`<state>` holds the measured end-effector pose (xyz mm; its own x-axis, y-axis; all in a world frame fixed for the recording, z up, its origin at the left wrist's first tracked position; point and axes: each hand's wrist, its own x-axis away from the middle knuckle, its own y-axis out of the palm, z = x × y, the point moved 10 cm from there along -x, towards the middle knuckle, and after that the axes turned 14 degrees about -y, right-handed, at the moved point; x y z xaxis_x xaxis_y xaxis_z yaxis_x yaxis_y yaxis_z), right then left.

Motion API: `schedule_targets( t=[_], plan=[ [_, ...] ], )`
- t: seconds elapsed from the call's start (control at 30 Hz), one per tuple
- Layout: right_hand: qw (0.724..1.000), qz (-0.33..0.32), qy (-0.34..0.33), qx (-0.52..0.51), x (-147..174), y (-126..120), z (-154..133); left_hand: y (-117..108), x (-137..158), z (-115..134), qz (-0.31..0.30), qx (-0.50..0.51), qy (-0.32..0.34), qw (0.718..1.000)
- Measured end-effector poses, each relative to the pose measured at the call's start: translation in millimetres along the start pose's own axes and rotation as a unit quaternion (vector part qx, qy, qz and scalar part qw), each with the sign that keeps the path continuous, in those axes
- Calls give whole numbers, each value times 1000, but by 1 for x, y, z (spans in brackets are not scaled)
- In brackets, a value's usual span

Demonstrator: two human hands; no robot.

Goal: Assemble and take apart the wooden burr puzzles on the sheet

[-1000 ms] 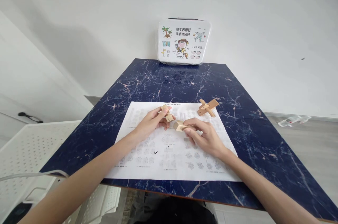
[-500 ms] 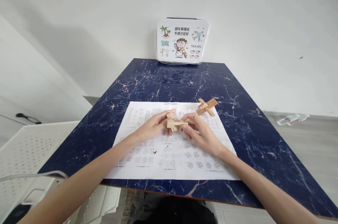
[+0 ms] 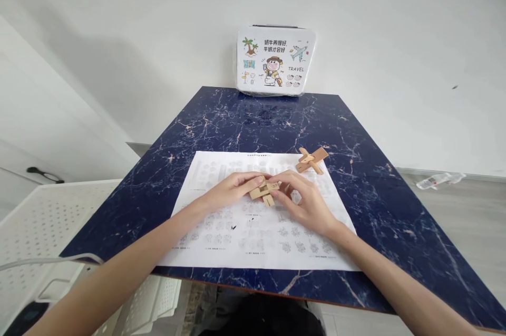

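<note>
Between my hands is a light wooden interlocking puzzle (image 3: 259,194), held just above a printed instruction sheet (image 3: 221,258). My left hand (image 3: 236,188) grips its left side, thumb on top and the other fingers behind it. The fingertips of my right hand (image 3: 299,194) close on its right end. Marks show on some of its faces, too small to read. Beyond my right hand, a second wooden puzzle (image 3: 312,161), cross-shaped, rests at the sheet's upper right corner; neither hand touches it.
The blue marbled table (image 3: 245,130) carries a white cartoon-printed case (image 3: 275,61) at its far edge, against the wall. At the left stands a white perforated cart (image 3: 75,214) with a white cable (image 3: 51,260) over it. A clear plastic bottle (image 3: 432,181) lies on the floor at right.
The puzzle in my hands has been turned and tipped, so a gap between its pieces now faces up. My left thumb has moved onto its top. The second puzzle stays put.
</note>
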<state>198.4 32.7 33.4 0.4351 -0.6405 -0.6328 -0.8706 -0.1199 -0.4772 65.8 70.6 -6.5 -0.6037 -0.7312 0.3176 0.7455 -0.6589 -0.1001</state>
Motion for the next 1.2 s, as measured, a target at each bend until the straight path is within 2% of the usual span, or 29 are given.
schedule_targets(
  t=[0.27,0.43,0.67,0.93,1.2],
  plan=[
    [999,4,50,11,4,1,8,7,3,2,-27,11,19,999],
    [998,-4,55,1,3,0,7,11,4,1,-50,15,31,998],
    [999,-9,38,5,0,-3,3,12,9,7,-47,-4,38,998],
    [998,19,61,7,3,-8,16,11,10,8,-34,77,47,995],
    [998,22,51,29,2,-7,10,9,14,17,7,29,69,997]
  ],
)
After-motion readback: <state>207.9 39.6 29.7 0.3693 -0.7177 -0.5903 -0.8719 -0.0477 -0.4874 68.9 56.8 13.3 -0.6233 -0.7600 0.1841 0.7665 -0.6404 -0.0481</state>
